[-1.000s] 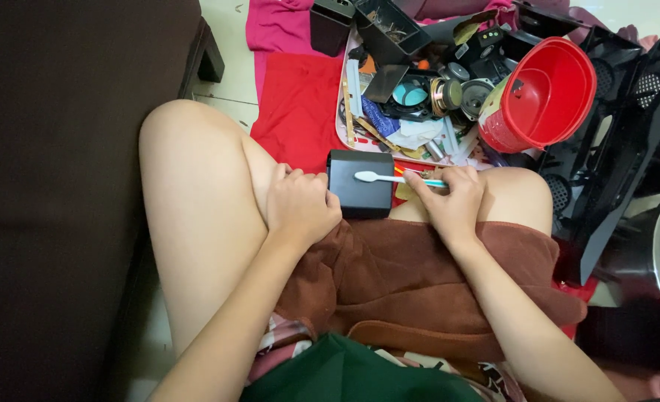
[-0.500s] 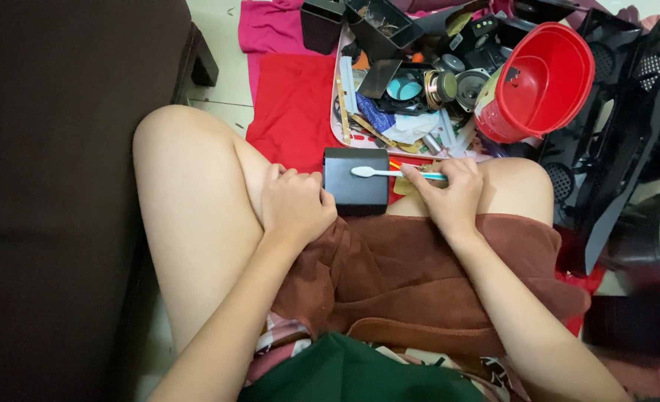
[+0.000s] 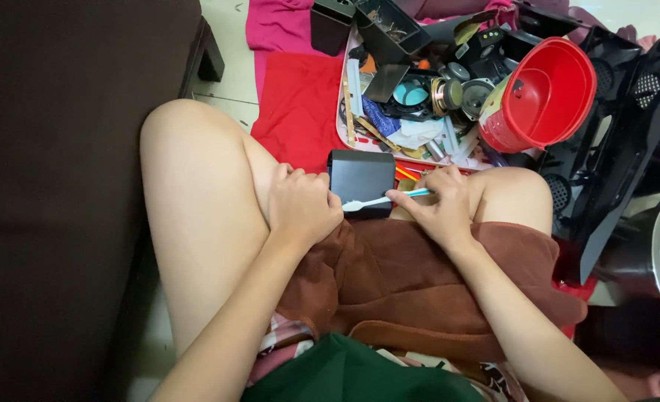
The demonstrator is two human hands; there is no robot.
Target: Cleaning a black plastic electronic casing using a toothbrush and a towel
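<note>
the box sits on the lap between the two knees, the left hand against its left side. the toothbrush lies across its near edge, held from the right by the right hand. beyond the box a tray of clutter lies on the floor, the bucket tipped at its right, the cloth at its left.

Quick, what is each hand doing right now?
Left hand: closed, fingers curled against the small black box.
Right hand: closed, holding a toothbrush with its head on the box.
</note>
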